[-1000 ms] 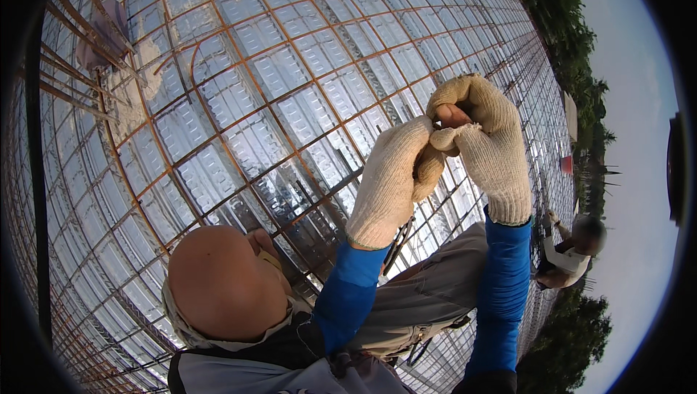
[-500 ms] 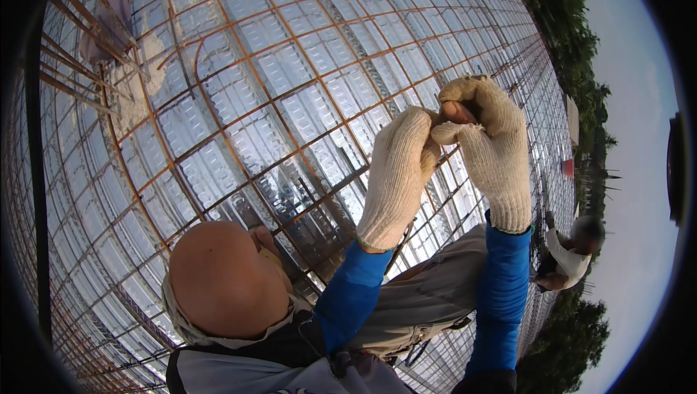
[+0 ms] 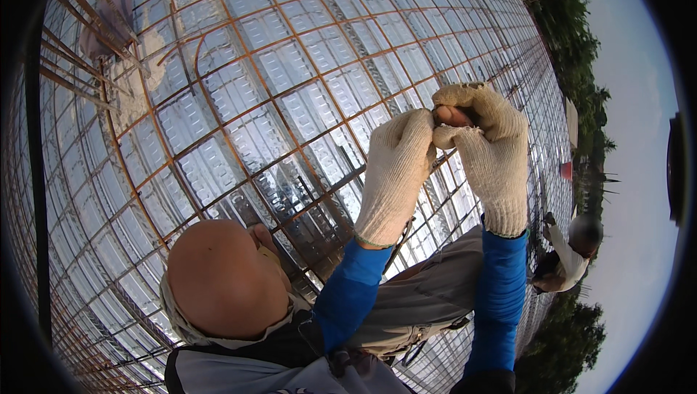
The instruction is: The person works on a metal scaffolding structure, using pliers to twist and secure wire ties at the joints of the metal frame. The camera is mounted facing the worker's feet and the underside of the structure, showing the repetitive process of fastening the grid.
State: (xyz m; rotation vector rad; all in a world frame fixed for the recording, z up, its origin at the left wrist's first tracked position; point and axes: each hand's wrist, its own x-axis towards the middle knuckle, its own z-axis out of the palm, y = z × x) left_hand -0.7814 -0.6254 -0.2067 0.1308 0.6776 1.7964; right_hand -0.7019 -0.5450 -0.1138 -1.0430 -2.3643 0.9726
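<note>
Both my hands wear off-white knitted gloves and meet over a rusty rebar grid (image 3: pixel 298 151). My left hand (image 3: pixel 396 176) is closed, its fingers curled in against the other glove. Beside it, my right hand (image 3: pixel 490 151) is curled with fingertips and thumb drawn together, and a bare fingertip shows between them. Anything small pinched between the hands is hidden. Blue sleeves (image 3: pixel 501 292) cover my forearms. Below the grid lies shiny ribbed metal decking (image 3: pixel 247 143).
Upright rebar ends (image 3: pixel 76 34) stick up at the far left beside a purplish cloth (image 3: pixel 109 23). A bare rounded knee (image 3: pixel 225 278) is low in the view, near my left arm. At the right, another person (image 3: pixel 570 256) bends over the grid. A red object (image 3: pixel 566 170) stands beyond.
My right hand's fingers have dipped slightly and come closer to the left glove, and more of the bare fingertip shows. The person at the right has shifted a little.
</note>
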